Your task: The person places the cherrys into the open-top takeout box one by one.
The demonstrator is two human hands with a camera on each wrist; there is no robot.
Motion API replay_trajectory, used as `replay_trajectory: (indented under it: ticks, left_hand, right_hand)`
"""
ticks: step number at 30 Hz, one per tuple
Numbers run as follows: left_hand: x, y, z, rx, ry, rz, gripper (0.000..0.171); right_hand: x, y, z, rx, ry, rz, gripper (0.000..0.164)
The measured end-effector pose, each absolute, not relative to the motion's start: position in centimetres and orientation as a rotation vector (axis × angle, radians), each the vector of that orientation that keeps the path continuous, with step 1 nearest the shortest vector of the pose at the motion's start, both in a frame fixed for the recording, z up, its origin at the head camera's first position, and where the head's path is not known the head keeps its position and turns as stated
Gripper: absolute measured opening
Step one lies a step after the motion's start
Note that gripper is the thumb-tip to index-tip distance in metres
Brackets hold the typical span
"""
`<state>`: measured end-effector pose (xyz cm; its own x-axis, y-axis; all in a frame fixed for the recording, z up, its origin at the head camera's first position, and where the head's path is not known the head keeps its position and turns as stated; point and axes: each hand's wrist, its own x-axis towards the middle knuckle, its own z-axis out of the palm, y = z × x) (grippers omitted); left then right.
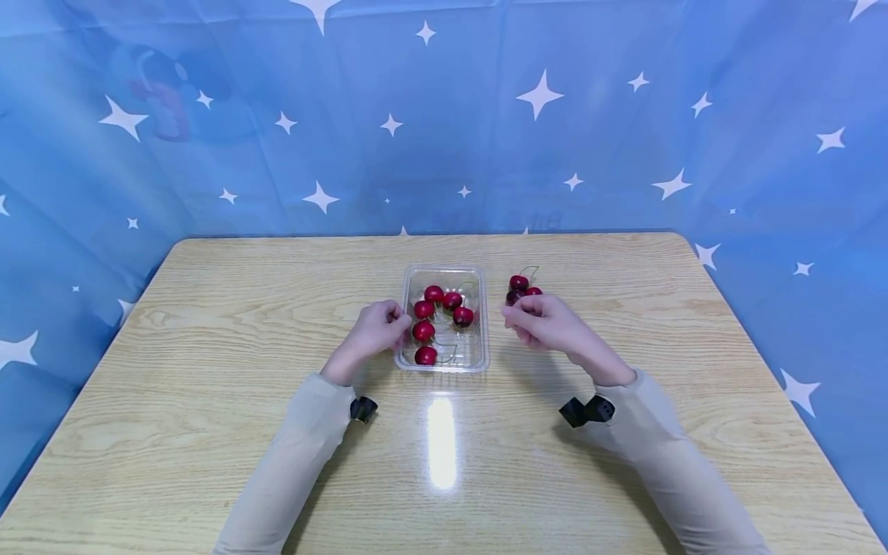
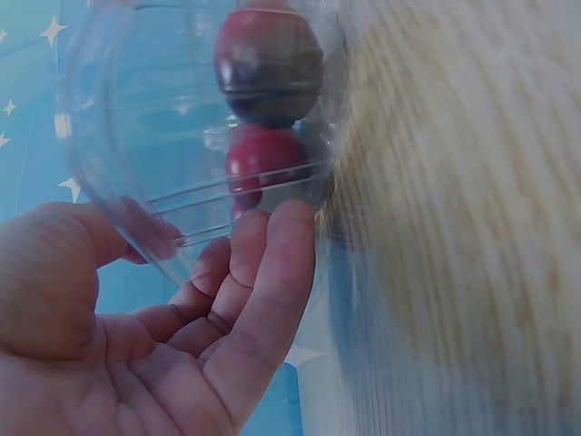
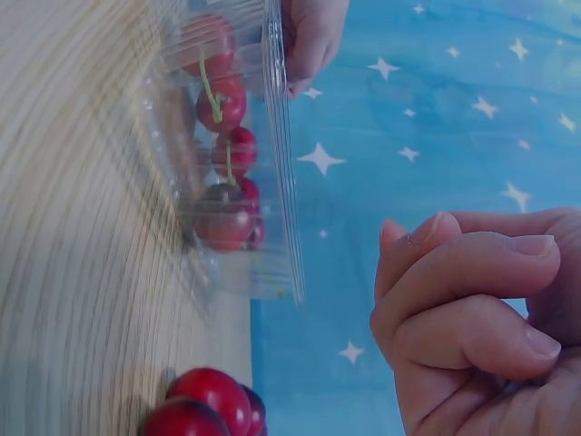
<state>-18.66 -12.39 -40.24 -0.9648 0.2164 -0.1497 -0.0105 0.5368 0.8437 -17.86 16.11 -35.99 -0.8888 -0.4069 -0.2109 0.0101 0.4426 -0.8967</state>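
A clear plastic box (image 1: 482,339) with several red cherries (image 1: 424,331) in it stands on the table. My left hand (image 1: 378,327) holds the box's left wall, with the thumb over the rim and the fingers against the outside in the left wrist view. To the right of the box, my right hand (image 1: 549,322) is raised over the table, its fingers curled with nothing visible between them. Just beyond those fingers lies a small cluster of dark red cherries (image 1: 518,283), partly hidden by the hand; a thin stem rises from it.
The wooden table (image 1: 243,331) reaches a blue backdrop (image 1: 444,154) with white stars at its far edge. A bright light reflection lies on the tabletop in front of the box. Small black devices (image 1: 588,412) sit at both wrists.
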Motion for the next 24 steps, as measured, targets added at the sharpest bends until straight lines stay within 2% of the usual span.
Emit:
replay_trajectory:
  ticks: [8, 24]
  left_hand:
    - [-18.7, -12.5, -40.3, 0.188, 2.538, 1.400, 0.013]
    - [-18.6, -12.5, -40.3, 0.157, 2.523, 1.412, 0.012]
  right_hand:
    - [-17.7, 17.6, -35.8, -0.238, 2.292, -1.444, 0.038]
    - [-17.8, 20.6, -36.0, -0.208, 2.291, -1.481, 0.035]
